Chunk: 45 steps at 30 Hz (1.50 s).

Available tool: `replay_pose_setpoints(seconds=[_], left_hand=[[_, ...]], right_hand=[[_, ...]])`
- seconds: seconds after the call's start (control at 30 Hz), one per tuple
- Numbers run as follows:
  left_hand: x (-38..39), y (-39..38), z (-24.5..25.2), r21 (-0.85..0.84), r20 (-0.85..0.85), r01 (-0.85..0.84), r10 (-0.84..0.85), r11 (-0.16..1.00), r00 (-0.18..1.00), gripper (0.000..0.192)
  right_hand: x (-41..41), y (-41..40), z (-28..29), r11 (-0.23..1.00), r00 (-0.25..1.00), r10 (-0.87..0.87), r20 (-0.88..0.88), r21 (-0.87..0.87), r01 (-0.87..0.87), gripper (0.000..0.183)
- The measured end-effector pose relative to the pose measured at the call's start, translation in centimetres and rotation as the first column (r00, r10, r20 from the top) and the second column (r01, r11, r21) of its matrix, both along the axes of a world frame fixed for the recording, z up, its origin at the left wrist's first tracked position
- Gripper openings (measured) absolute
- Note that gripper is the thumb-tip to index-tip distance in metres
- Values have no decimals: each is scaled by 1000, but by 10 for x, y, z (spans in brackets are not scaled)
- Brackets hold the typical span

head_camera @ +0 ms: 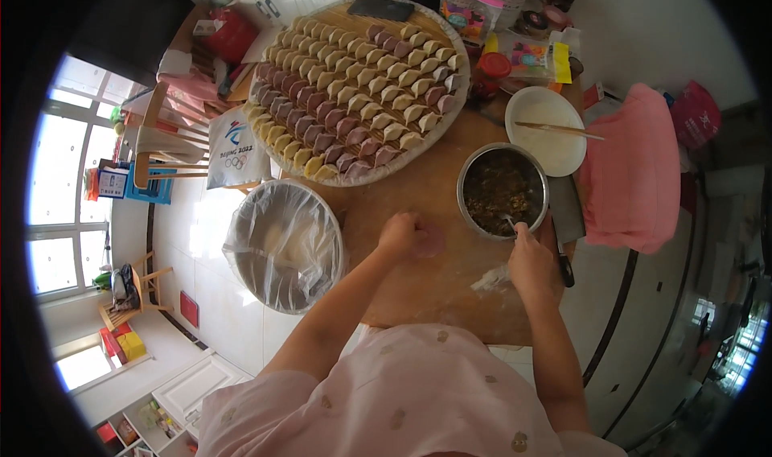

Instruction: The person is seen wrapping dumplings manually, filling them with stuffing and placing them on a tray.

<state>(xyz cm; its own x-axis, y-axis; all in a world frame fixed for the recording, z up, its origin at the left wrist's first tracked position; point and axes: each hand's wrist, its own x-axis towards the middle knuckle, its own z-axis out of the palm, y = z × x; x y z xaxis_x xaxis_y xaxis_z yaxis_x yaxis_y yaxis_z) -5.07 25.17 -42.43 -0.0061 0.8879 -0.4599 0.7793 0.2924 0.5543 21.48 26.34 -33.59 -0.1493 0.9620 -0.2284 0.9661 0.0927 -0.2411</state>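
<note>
My left hand holds the edge of a thin round pinkish-purple dumpling wrapper over the wooden table. With my right hand I grip the handle of a metal spoon, whose bowl dips into dark chopped filling. That filling sits in a round steel bowl at the right of the table. Beyond my hands, a large round tray carries rows of folded dumplings in pale yellow, purple and pinkish colours.
A plastic-covered steel basin stands at the left. A white bowl holds white powder, with chopsticks across it. A cleaver lies beside the steel bowl, its black handle near the table's right edge. Loose flour is near my right wrist.
</note>
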Motion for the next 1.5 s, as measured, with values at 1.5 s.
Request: replay_pose_setpoints(seconds=[1.5], left_hand=[[55,-9,31,-689,724,-25,686,724,-71,40]], right_hand=[[5,22,23,989,967,76,-241,-107,-104,26]])
